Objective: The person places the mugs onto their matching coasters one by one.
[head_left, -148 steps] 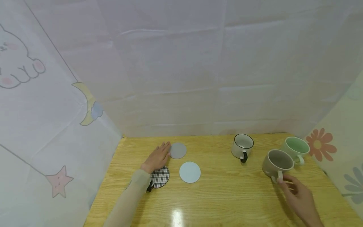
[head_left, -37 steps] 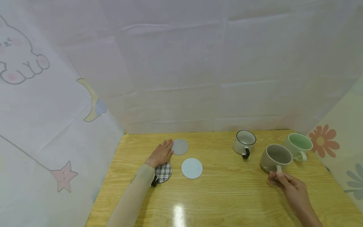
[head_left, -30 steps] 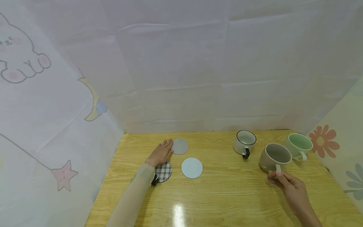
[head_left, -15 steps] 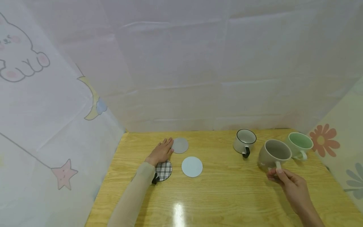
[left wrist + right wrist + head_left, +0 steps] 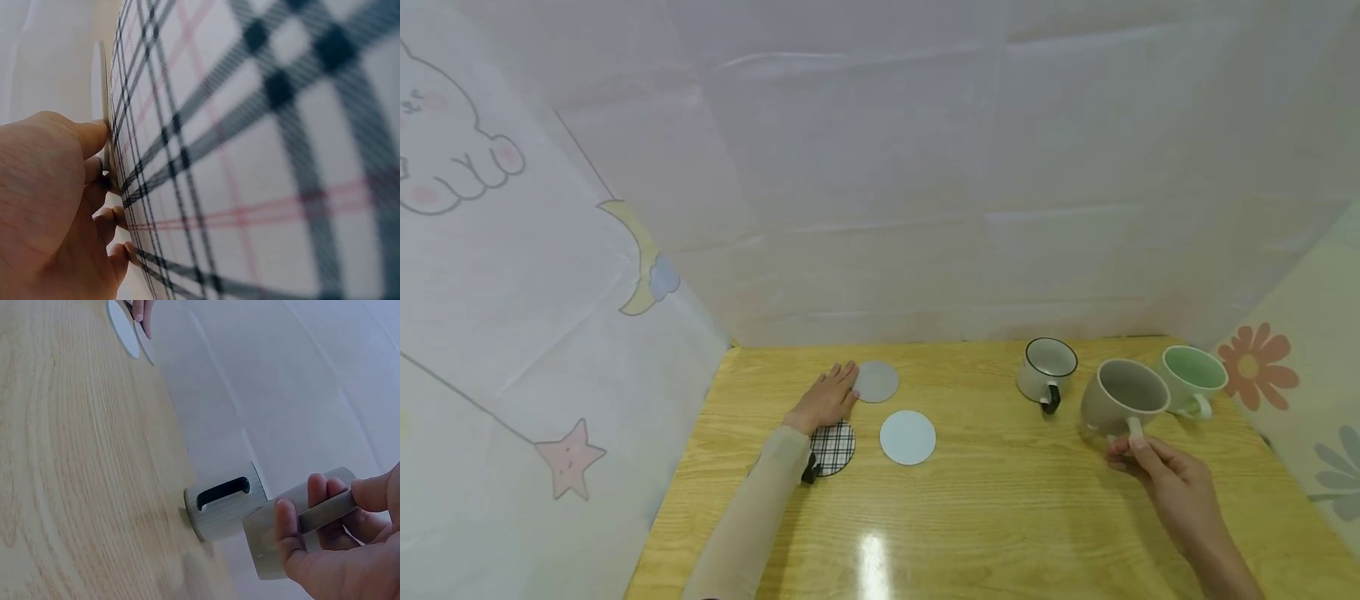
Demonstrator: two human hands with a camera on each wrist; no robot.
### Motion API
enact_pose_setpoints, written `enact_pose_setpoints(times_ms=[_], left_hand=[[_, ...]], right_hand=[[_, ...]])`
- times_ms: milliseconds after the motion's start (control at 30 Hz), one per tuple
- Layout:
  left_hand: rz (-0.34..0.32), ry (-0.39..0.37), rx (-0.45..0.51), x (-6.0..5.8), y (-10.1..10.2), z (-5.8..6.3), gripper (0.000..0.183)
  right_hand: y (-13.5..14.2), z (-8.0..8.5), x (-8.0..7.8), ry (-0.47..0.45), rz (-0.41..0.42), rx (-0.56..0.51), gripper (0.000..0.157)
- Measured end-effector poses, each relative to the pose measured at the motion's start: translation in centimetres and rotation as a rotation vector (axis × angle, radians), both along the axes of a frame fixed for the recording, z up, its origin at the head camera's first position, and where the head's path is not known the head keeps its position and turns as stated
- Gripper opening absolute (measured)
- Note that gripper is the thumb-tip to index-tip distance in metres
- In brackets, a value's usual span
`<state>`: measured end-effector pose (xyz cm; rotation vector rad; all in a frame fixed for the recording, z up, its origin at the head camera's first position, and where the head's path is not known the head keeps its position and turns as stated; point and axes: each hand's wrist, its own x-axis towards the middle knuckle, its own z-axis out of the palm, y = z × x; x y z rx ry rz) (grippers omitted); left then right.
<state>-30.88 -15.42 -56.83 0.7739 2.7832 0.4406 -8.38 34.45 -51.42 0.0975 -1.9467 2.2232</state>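
Note:
My right hand (image 5: 1172,483) pinches the handle of a grey-beige mug (image 5: 1097,408), thumb on top of the handle. In the right wrist view the mug (image 5: 265,553) hangs above the wooden table, with fingers through its handle. On the left, my left hand (image 5: 826,400) lies with straight fingers on the table, its fingertips at the edge of a round grey coaster (image 5: 878,382). Under that wrist is a plaid coaster (image 5: 837,450), partly covered; it fills much of the left wrist view (image 5: 206,156). A pale blue coaster (image 5: 907,437) lies to the right of it.
A white mug (image 5: 1036,379) with a black rim and black handle stands left of the held mug. Close behind the held mug, to its right, stands a green mug (image 5: 1197,377). Pale cloth walls (image 5: 865,208) enclose the table (image 5: 985,517) at the back and sides.
My right hand has raised the grey-beige mug off the table and shifted it slightly left. My left hand has stayed beside the grey coaster. The other mugs and coasters have not moved.

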Motion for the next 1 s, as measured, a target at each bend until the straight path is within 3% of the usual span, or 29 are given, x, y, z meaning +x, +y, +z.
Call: enact_pose_setpoints(times_ms=[333,800,1000], left_hand=[[-0.009,-0.01,0.012,-0.2,0.1,0.2,0.06],[0.004,-0.009,-0.006,-0.5,-0.1,-0.9,0.062],[0.009,0.002,-0.019,-0.5,0.0,-0.6,0.061]], right_hand=[[-0.5,0.9,0.0,0.002,0.02,-0.057,0.029],[-1.2,1.7,-0.3,-0.004,0.016,-0.012,0.028],[-1.4,2.1,-0.8,0.013,0.017,0.007,0.029]])
